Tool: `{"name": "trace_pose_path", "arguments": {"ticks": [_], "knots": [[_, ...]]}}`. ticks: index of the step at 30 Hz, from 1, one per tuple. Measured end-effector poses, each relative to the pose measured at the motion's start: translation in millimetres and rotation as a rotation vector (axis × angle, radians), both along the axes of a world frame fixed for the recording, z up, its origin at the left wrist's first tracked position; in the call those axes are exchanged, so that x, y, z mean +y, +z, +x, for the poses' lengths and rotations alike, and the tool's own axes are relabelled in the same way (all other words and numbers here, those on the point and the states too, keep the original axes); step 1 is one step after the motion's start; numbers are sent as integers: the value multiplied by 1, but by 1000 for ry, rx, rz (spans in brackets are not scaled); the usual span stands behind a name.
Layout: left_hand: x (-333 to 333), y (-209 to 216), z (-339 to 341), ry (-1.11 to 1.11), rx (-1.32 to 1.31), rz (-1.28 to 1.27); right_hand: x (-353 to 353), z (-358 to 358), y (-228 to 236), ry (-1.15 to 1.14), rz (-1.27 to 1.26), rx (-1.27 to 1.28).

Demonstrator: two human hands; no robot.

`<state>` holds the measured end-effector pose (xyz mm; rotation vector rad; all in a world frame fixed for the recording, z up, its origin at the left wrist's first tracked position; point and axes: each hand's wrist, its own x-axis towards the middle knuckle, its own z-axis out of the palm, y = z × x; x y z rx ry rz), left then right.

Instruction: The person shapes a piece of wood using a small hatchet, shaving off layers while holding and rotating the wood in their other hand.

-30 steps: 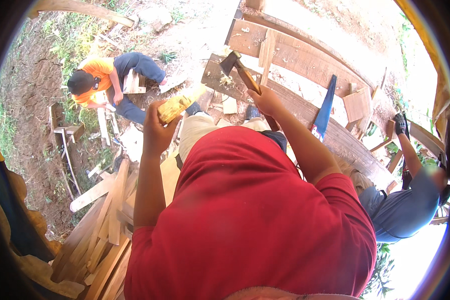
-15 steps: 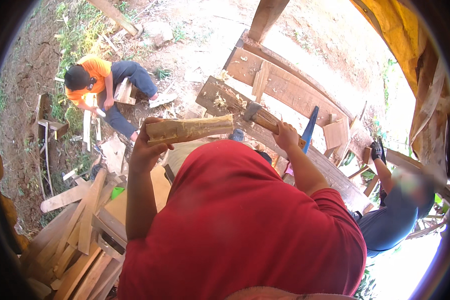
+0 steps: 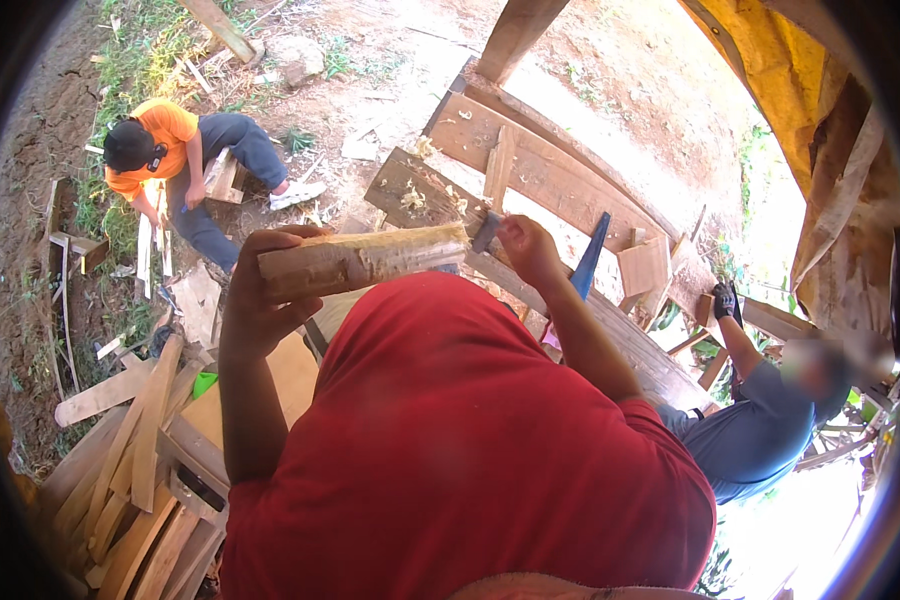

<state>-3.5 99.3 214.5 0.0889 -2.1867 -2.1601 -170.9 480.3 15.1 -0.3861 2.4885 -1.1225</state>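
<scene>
A pale, roughly hewn length of wood with bark-like streaks (image 3: 355,263) lies across the front of my chest. My left hand (image 3: 260,290) is closed around its left end, thumb below and fingers over the top. My right hand (image 3: 527,247) is closed beside the grey metal head of a hatchet (image 3: 486,230), just beyond the wood's right end. It seems to grip the handle close to the head; the handle itself is hidden behind my hand and forearm. Under the hatchet runs a thick plank (image 3: 420,190) strewn with shavings.
A blue saw blade (image 3: 591,255) stands right of my right hand. Wood offcuts (image 3: 155,440) are heaped at lower left. A person in orange (image 3: 165,150) sits at far left; another in dark grey (image 3: 760,430) works at right with a gloved hand. A wooden post (image 3: 520,40) rises behind.
My right hand has slid from the hatchet's handle up close to its head, covering the handle. The wood in my left hand has shifted slightly left and turned. The whole view has shifted a little.
</scene>
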Motion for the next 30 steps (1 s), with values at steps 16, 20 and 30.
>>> {"name": "trace_pose_path", "arguments": {"ticks": [16, 20, 30], "knots": [[11, 14, -6, -20, -51, -366, -72, 10, 185, 405, 1, 465], [15, -9, 4, 40, -171, -189, -84, 8, 177, 524, 74, 380], [26, -45, 26, 344, -190, 18, -127, -17, 181, 933, 240, 425]]}}
